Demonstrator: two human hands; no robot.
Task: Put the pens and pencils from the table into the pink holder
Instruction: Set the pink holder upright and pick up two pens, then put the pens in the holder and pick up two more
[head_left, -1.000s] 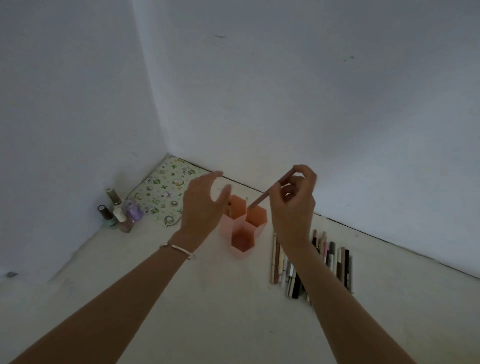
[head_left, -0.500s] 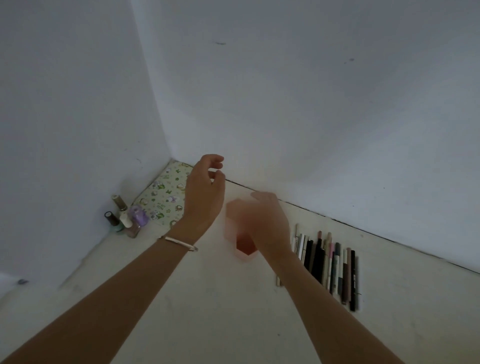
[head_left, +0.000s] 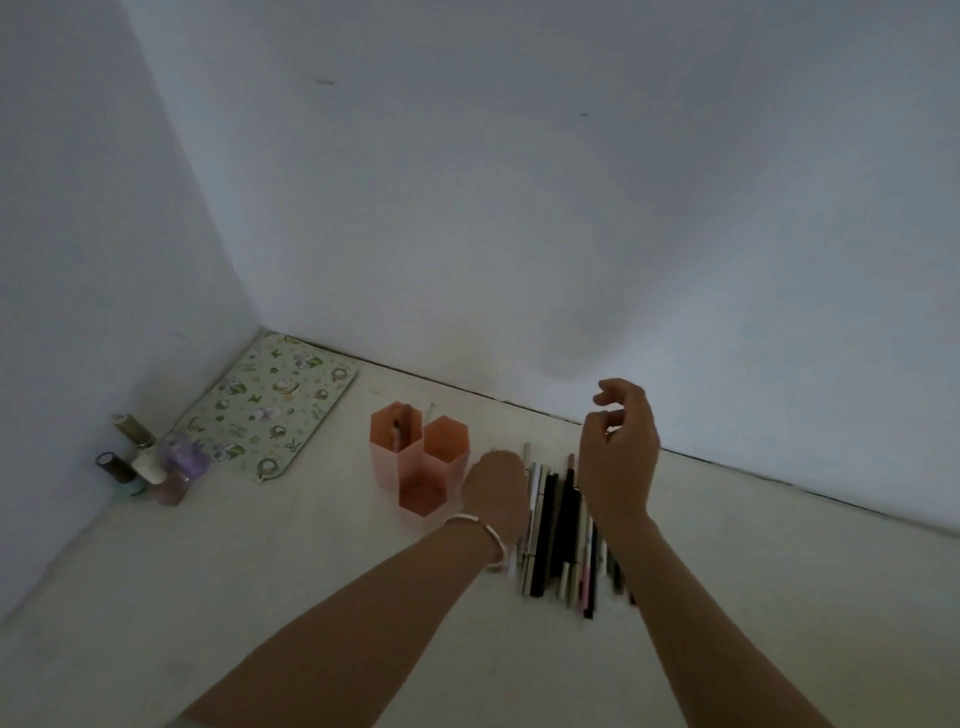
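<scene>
The pink holder (head_left: 420, 460) stands near the table's (head_left: 260, 597) back edge, one pencil (head_left: 397, 435) in its rear-left cell. The blurred left hand (head_left: 496, 491) reaches down at the pens and pencils (head_left: 558, 530); its grip cannot be told. The right hand (head_left: 618, 457) hovers above them, loosely curled, empty.

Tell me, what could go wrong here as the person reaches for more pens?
The left hand reaches down at the near edge of the row of pens, right beside the pink holder. A careless wrist might bump the light-looking holder and tip it, spilling the pen already standing in its back compartment. The pens lie packed side by side, so picking one could nudge its neighbours and roll them away. The right hand hovers empty above the row.
</scene>
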